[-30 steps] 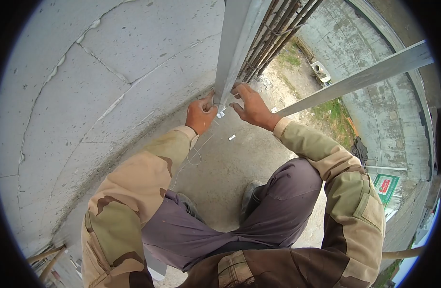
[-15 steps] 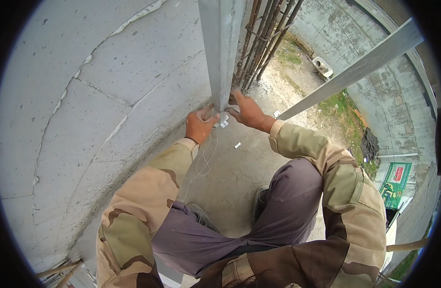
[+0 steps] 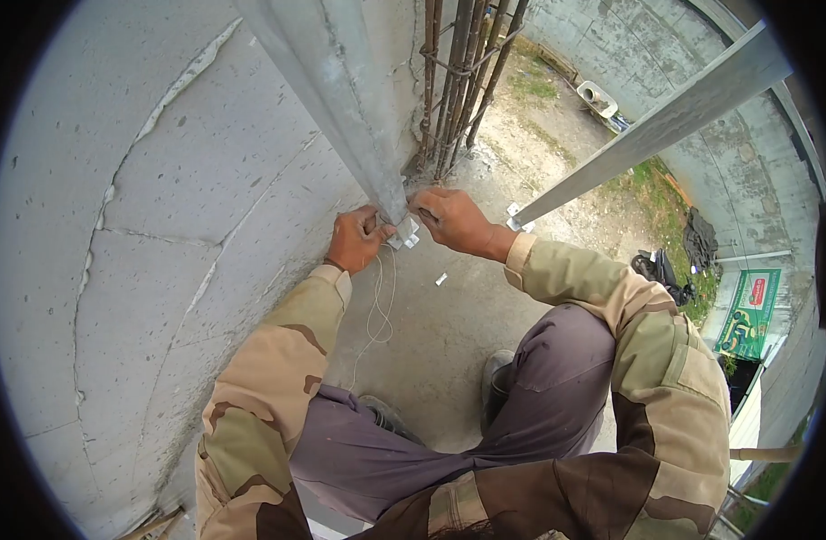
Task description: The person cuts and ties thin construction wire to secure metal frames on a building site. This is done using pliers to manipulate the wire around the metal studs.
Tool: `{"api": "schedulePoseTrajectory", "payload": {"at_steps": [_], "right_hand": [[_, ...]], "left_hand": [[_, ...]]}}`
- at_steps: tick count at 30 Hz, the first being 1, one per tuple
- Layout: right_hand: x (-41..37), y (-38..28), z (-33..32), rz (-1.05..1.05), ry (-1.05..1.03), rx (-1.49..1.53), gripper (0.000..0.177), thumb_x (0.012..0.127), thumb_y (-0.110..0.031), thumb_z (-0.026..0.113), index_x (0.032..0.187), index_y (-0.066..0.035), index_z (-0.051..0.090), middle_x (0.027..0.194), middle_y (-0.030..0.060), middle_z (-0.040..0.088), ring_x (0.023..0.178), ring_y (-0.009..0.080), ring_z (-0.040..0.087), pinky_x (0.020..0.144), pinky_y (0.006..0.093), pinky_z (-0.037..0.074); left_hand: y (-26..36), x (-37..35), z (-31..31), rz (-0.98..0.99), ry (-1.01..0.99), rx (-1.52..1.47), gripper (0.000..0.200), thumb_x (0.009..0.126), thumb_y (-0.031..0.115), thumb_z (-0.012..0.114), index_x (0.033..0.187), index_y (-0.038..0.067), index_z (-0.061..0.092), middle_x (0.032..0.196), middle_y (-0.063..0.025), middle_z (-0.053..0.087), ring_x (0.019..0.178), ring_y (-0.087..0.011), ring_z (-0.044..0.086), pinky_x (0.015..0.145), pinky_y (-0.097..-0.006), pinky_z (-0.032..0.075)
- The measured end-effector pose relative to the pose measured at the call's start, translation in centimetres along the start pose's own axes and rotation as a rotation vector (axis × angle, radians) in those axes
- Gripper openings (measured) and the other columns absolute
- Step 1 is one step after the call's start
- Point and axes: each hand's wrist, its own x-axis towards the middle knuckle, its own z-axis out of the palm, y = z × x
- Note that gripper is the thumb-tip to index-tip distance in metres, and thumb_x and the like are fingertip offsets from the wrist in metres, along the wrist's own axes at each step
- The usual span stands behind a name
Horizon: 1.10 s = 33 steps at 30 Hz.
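Observation:
A grey metal post (image 3: 341, 99) stands close to the block wall, with white plates (image 3: 406, 236) at its foot. My left hand (image 3: 354, 241) is at the left side of the post's foot, fingers pinched on a thin white string (image 3: 377, 310) that hangs in loops below it. On the other side of the post, my right hand (image 3: 458, 222) has its fingers bent together against the post's edge; what they grip is too small to make out. A small white piece (image 3: 441, 279) lies on the concrete floor (image 3: 440, 360).
The block wall (image 3: 179, 225) rises on the left. Rusty rebar (image 3: 462, 81) stands behind the post. Another metal post (image 3: 647, 126) slants at the right. Beyond are a green sign (image 3: 749, 310), a dark heap (image 3: 698, 241) and a white basin (image 3: 597, 99).
The view has shifted, and the near post appears more slanted. Both hands remain at its foot; my right hand's fingers have drawn closer together, and the left hand is slightly lower.

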Motion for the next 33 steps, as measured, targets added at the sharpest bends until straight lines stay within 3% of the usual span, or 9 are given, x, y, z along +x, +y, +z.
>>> {"api": "schedulePoseTrajectory", "payload": {"at_steps": [7, 9, 12, 19, 21, 25, 28, 30, 33], "right_hand": [[0.7, -0.6, -1.0, 0.058, 0.057, -0.011, 0.018, 0.087, 0.005, 0.067, 0.104, -0.001, 0.066, 0.103, 0.0161, 0.074, 0.092, 0.0353, 0.073, 0.077, 0.04, 0.059], [1.0, -0.8, -1.1, 0.248, 0.121, 0.072, 0.016, 0.086, 0.006, 0.067, 0.101, 0.0, 0.067, 0.096, 0.0167, 0.074, 0.088, 0.0339, 0.074, 0.074, 0.0385, 0.058], [1.0, -1.5, -1.9, 0.279, 0.145, 0.083, 0.013, 0.085, 0.007, 0.067, 0.097, 0.001, 0.068, 0.091, 0.017, 0.073, 0.084, 0.0326, 0.073, 0.073, 0.0373, 0.057], [-0.4, -2.0, -2.0, 0.223, 0.124, 0.089, 0.013, 0.082, 0.008, 0.067, 0.093, 0.001, 0.069, 0.091, 0.0165, 0.073, 0.084, 0.033, 0.073, 0.073, 0.039, 0.056], [-0.4, -2.1, -1.8, 0.152, 0.148, 0.119, 0.01, 0.083, 0.0, 0.07, 0.092, 0.0, 0.066, 0.087, 0.0202, 0.069, 0.08, 0.0414, 0.068, 0.07, 0.0464, 0.053], [-0.8, -2.6, -1.4, 0.183, 0.146, 0.117, 0.009, 0.082, 0.0, 0.071, 0.091, 0.0, 0.067, 0.084, 0.0198, 0.069, 0.08, 0.0414, 0.068, 0.07, 0.046, 0.053], [-0.4, -2.3, -1.8, 0.302, 0.162, 0.132, 0.009, 0.082, 0.001, 0.069, 0.091, 0.0, 0.068, 0.082, 0.019, 0.071, 0.08, 0.0392, 0.07, 0.071, 0.0441, 0.054], [-0.1, -1.7, -2.3, 0.476, 0.165, 0.247, 0.009, 0.084, 0.004, 0.069, 0.092, 0.002, 0.071, 0.086, 0.0166, 0.074, 0.078, 0.0257, 0.073, 0.071, 0.0352, 0.055], [0.0, -1.1, -2.2, 0.495, 0.18, 0.267, 0.006, 0.085, 0.003, 0.068, 0.09, 0.002, 0.071, 0.083, 0.0155, 0.075, 0.077, 0.0203, 0.072, 0.07, 0.0335, 0.055]], "left_hand": [[0.7, 0.0, -0.4, 0.092, 0.023, 0.119, 0.04, 0.081, 0.026, 0.085, 0.075, -0.002, 0.057, 0.056, -0.0123, 0.048, 0.051, -0.0257, 0.042, 0.053, -0.0398, 0.038], [1.2, 0.0, -0.9, 0.096, -0.027, 0.165, 0.039, 0.082, 0.027, 0.084, 0.077, -0.002, 0.059, 0.056, -0.0127, 0.051, 0.05, -0.0263, 0.047, 0.053, -0.0398, 0.04], [2.1, 0.2, -1.9, 0.12, -0.096, 0.213, 0.038, 0.083, 0.028, 0.083, 0.08, -0.002, 0.061, 0.056, -0.012, 0.052, 0.049, -0.0263, 0.05, 0.053, -0.0398, 0.041], [2.2, -0.1, -1.4, 0.136, -0.086, 0.251, 0.036, 0.084, 0.028, 0.081, 0.087, -0.003, 0.064, 0.058, -0.0128, 0.055, 0.049, -0.0289, 0.054, 0.052, -0.0395, 0.043], [2.3, -0.4, -1.0, 0.139, -0.028, 0.274, 0.036, 0.084, 0.028, 0.08, 0.091, -0.003, 0.064, 0.06, -0.0145, 0.059, 0.052, -0.0312, 0.059, 0.053, -0.0399, 0.045], [2.4, -1.0, -0.3, 0.136, 0.007, 0.286, 0.037, 0.084, 0.028, 0.08, 0.094, -0.003, 0.064, 0.061, -0.0158, 0.06, 0.054, -0.0326, 0.062, 0.054, -0.0403, 0.047], [2.2, -1.1, -0.2, 0.182, 0.027, 0.268, 0.035, 0.084, 0.026, 0.081, 0.091, -0.004, 0.064, 0.06, -0.0158, 0.059, 0.053, -0.0329, 0.06, 0.053, -0.0408, 0.045], [1.7, -0.9, -0.1, 0.216, 0.098, 0.268, 0.036, 0.082, 0.025, 0.083, 0.088, -0.005, 0.063, 0.056, -0.015, 0.054, 0.048, -0.0301, 0.052, 0.052, -0.0412, 0.043], [1.0, -0.9, 0.0, 0.162, 0.127, 0.283, 0.042, 0.08, 0.028, 0.087, 0.081, -0.005, 0.061, 0.054, -0.0128, 0.049, 0.046, -0.0232, 0.042, 0.05, -0.0404, 0.039]]}}
